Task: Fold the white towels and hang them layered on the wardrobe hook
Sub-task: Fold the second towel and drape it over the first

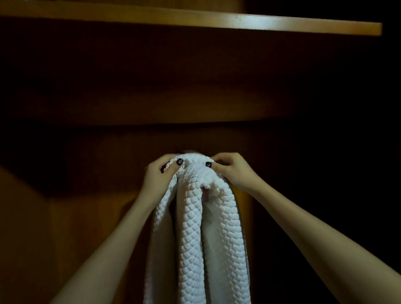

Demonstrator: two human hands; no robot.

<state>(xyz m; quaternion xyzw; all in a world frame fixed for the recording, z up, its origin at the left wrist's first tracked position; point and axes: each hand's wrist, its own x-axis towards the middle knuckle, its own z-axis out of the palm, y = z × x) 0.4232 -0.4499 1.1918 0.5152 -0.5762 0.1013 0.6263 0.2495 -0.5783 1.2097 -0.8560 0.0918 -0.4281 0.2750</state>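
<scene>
— Several thick folds of white towel (195,245) hang in the middle of the wardrobe. Where is the top of it?

— Bunched into a rounded hump against the wardrobe's back panel (192,94), well below the shelf (257,21). From that hump the cloth drops straight down in long rolls and runs out past the bottom of the view. The weave is a raised scale pattern.

— Is it one towel or more?

— I cannot tell. There are layers, with a smoother inner face showing between the quilted outer rolls. A small pinkish patch (205,195) sits in the gap just under the hump; what it is, I cannot say.

— And the hook?

— Hidden under the cloth, if it is there.

— What are the hands doing?

— Both grasp the hump. The left hand (158,177) pinches its left side, thumb on the front, fingers curled over the top. The right hand (230,171) mirrors it on the right side, thumb and fingers closed on the cloth. The thumbnails are painted dark. Both bare forearms reach up from the lower corners.

— What lies around that?

— Dark wood. The shelf's lit front edge slants across the top of the wardrobe, and a side wall (18,231) shows faintly at the left edge. The right side is almost black.
</scene>
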